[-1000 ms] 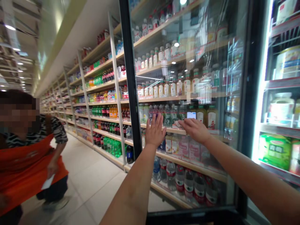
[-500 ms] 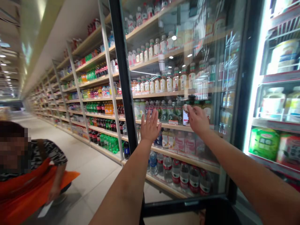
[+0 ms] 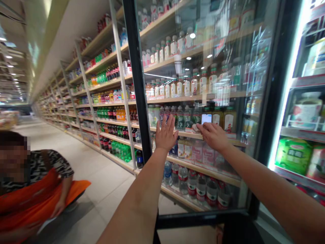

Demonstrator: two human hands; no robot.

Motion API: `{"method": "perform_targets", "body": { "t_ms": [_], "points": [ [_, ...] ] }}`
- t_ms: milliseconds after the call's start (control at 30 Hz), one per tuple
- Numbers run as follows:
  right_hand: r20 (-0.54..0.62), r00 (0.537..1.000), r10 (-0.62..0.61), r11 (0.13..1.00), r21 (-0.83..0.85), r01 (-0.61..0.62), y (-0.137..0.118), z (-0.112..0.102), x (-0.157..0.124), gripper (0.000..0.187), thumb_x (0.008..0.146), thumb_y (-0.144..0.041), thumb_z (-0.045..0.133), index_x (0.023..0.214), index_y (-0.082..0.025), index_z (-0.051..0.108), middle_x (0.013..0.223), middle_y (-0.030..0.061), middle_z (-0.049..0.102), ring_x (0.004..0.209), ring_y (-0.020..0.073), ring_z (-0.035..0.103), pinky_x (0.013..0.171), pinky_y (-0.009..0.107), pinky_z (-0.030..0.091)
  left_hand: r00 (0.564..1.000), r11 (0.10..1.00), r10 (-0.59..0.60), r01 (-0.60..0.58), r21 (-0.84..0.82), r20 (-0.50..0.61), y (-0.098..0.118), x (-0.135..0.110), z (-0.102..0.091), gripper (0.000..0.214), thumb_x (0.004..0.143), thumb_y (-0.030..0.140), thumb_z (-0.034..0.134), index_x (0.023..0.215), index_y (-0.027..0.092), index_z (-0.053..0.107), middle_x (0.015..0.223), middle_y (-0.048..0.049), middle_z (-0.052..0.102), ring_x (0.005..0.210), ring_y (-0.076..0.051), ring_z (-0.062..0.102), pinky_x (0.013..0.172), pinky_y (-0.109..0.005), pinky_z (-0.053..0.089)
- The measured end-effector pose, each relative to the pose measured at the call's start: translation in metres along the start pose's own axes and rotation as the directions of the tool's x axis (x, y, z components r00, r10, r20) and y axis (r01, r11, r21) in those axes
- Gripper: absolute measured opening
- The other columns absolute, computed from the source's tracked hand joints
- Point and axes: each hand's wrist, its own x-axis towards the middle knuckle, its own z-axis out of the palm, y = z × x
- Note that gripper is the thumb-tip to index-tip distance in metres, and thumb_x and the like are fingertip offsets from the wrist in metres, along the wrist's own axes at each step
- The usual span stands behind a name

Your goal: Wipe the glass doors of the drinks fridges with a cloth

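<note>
A glass door (image 3: 175, 189) in a black frame (image 3: 139, 84) stands open in front of me. My left hand (image 3: 165, 134) lies flat against the pane with its fingers spread, near the frame's left side. Farther right, my right hand (image 3: 215, 136) is closed at the glass, pinching a small crumpled whitish wad (image 3: 196, 127), mostly hidden by the fingers; I cannot tell if it is tissue or cloth. Just above that hand a lit, phone-like screen (image 3: 206, 118) shows in the pane, perhaps a reflection. Bottles (image 3: 203, 83) on wooden shelves are visible through the glass.
A lit cooler (image 3: 294, 132) with drinks stands at the right. Long shelves of bottles (image 3: 109, 112) run away along the left. Low at the left, a person in an orange apron (image 3: 33, 200) crouches on the tiled floor (image 3: 111, 189), near the door.
My right hand has moved down the pane with the wad, uncovering more of the lit screen. My left hand stays flat on the glass. The view has shifted slightly.
</note>
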Motion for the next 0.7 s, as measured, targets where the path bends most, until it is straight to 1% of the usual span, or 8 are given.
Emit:
{"method": "perform_targets", "body": {
  "t_ms": [100, 167, 233, 300, 400, 500, 600, 700],
  "points": [
    [-0.154, 0.959, 0.237, 0.969, -0.026, -0.244, 0.009, 0.002, -0.001, 0.039, 0.099, -0.029, 0.053, 0.136, -0.026, 0.064, 0.119, 0.0115, 0.07, 0.109, 0.0305, 0.057, 0.092, 0.046, 0.044, 1.0, 1.0, 0.004, -0.004, -0.006, -0.006, 0.0, 0.0, 0.001, 0.066, 0.105, 0.042, 0.038, 0.163, 0.015, 0.023, 0.17, -0.0077, 0.022, 0.16, -0.028, 0.009, 0.131, -0.056, 0.006],
    [-0.24, 0.921, 0.308, 0.947, -0.019, -0.322, 0.018, 0.007, 0.0, 0.039, 0.098, -0.029, 0.055, 0.136, -0.025, 0.065, 0.124, 0.012, 0.069, 0.12, 0.0335, 0.056, 0.101, 0.052, 0.042, 1.0, 1.0, 0.014, -0.014, -0.007, -0.015, -0.001, -0.001, 0.003, 0.066, 0.105, 0.042, 0.037, 0.163, 0.014, 0.023, 0.17, -0.0074, 0.021, 0.16, -0.028, 0.008, 0.131, -0.054, 0.003],
    [-0.273, 0.918, 0.287, 0.956, 0.017, -0.293, 0.022, 0.014, -0.002, 0.043, 0.099, -0.028, 0.054, 0.141, -0.023, 0.06, 0.133, 0.0142, 0.066, 0.13, 0.0341, 0.053, 0.108, 0.054, 0.041, 0.999, 1.0, 0.028, -0.028, -0.013, -0.022, -0.002, -0.001, 0.006, 0.066, 0.106, 0.042, 0.036, 0.164, 0.013, 0.022, 0.17, -0.0074, 0.019, 0.16, -0.028, 0.007, 0.131, -0.054, 0.002],
    [-0.249, 0.943, 0.22, 0.975, 0.074, -0.208, 0.017, 0.023, -0.01, 0.053, 0.099, -0.027, 0.053, 0.152, -0.02, 0.048, 0.145, 0.0178, 0.059, 0.14, 0.0335, 0.048, 0.112, 0.052, 0.042, 0.999, 0.999, 0.04, -0.04, -0.033, -0.026, -0.004, 0.0, 0.011, 0.066, 0.106, 0.042, 0.034, 0.164, 0.013, 0.021, 0.171, -0.0072, 0.018, 0.16, -0.028, 0.007, 0.131, -0.054, 0.0],
    [-0.104, 0.993, 0.055, 0.993, 0.108, -0.044, 0.0, 0.035, -0.029, 0.064, 0.1, -0.025, 0.052, 0.16, -0.022, 0.032, 0.155, 0.0172, 0.051, 0.149, 0.0322, 0.04, 0.116, 0.053, 0.039, 0.999, 0.996, 0.049, -0.05, -0.079, -0.017, -0.007, 0.003, 0.019, 0.066, 0.106, 0.04, 0.034, 0.165, 0.014, 0.017, 0.171, -0.0067, 0.017, 0.16, -0.028, 0.005, 0.13, -0.055, -0.001],
    [0.027, 0.997, -0.075, 0.996, 0.055, 0.073, -0.007, 0.043, -0.039, 0.063, 0.1, -0.021, 0.052, 0.159, -0.033, 0.034, 0.153, 0.0087, 0.055, 0.148, 0.0292, 0.043, 0.122, 0.059, 0.028, 0.998, 0.992, 0.058, -0.058, -0.115, -0.005, -0.01, 0.007, 0.03, 0.067, 0.106, 0.04, 0.034, 0.165, 0.015, 0.013, 0.172, -0.0069, 0.016, 0.16, -0.027, 0.002, 0.13, -0.054, -0.002],
    [-0.054, 0.996, 0.067, 0.998, 0.008, -0.067, 0.003, 0.049, -0.031, 0.059, 0.1, -0.021, 0.051, 0.157, -0.032, 0.039, 0.156, 0.0105, 0.052, 0.149, 0.031, 0.041, 0.122, 0.061, 0.028, 0.998, 0.985, 0.069, -0.07, -0.157, -0.013, -0.015, 0.011, 0.043, 0.068, 0.106, 0.04, 0.035, 0.165, 0.015, 0.012, 0.172, -0.0076, 0.015, 0.16, -0.027, 0.001, 0.13, -0.053, -0.003],
    [-0.218, 0.954, 0.207, 0.978, 0.037, -0.204, 0.004, 0.056, -0.023, 0.061, 0.101, -0.021, 0.05, 0.16, -0.025, 0.035, 0.162, 0.0149, 0.042, 0.153, 0.0327, 0.034, 0.12, 0.058, 0.037, 0.995, 0.971, 0.084, -0.093, -0.221, -0.051, -0.018, 0.016, 0.058, 0.069, 0.106, 0.038, 0.037, 0.165, 0.014, 0.011, 0.172, -0.0084, 0.016, 0.16, -0.027, 0.0, 0.13, -0.054, -0.004]
  ]
}}
